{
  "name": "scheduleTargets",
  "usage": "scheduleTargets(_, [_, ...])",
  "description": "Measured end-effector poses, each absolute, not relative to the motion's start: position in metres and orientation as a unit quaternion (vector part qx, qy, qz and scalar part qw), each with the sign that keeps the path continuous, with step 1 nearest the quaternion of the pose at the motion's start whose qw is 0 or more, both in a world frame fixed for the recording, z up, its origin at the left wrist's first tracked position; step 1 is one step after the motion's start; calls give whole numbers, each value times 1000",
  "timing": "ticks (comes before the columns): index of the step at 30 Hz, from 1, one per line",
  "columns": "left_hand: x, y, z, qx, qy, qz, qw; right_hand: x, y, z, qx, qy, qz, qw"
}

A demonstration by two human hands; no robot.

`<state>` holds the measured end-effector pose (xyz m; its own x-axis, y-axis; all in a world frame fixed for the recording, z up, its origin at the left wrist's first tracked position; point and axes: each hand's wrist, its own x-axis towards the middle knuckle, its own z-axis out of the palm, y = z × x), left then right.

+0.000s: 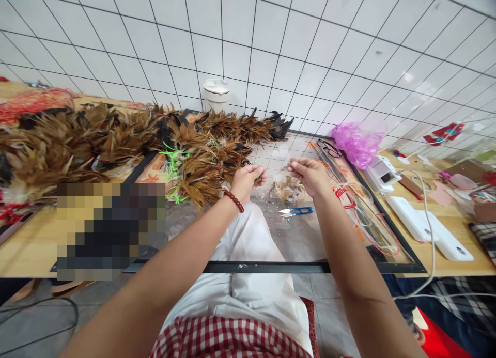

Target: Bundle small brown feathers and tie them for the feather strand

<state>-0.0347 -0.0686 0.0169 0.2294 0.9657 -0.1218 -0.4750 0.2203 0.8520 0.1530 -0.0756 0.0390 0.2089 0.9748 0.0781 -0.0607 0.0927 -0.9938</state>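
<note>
Over the glass tabletop, my left hand [249,182] is closed in a pinch, with a beaded bracelet [234,201] at its wrist. What its fingers hold is too small to name. To its left lie bundles of brown feathers [197,180], some tied with bright green strings [175,161]. My right hand [309,175] also pinches, apart from the left one, and anything between its fingertips is too tiny to make out. Below it sits a small heap of pale feather scraps [289,188]. Blue-handled thread snips [296,212] rest nearer the front edge.
A white lidded cup [216,93] stands by the tiled wall. Glasses [329,148], a purple plastic bag [358,143] and red and white cords [354,208] lie right. White devices [428,226] and a cable are farther right. More feathers [77,146] cover the left table.
</note>
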Motion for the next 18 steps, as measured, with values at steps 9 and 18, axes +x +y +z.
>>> scheduleTargets(9, [-33, -69, 18, 269, 294, 481, 781, 111, -95, 33, -363, -725, 232, 537])
scheduleTargets(18, [-33, -67, 18, 256, 274, 521, 767, 103, -106, 37, -376, -822, 220, 366])
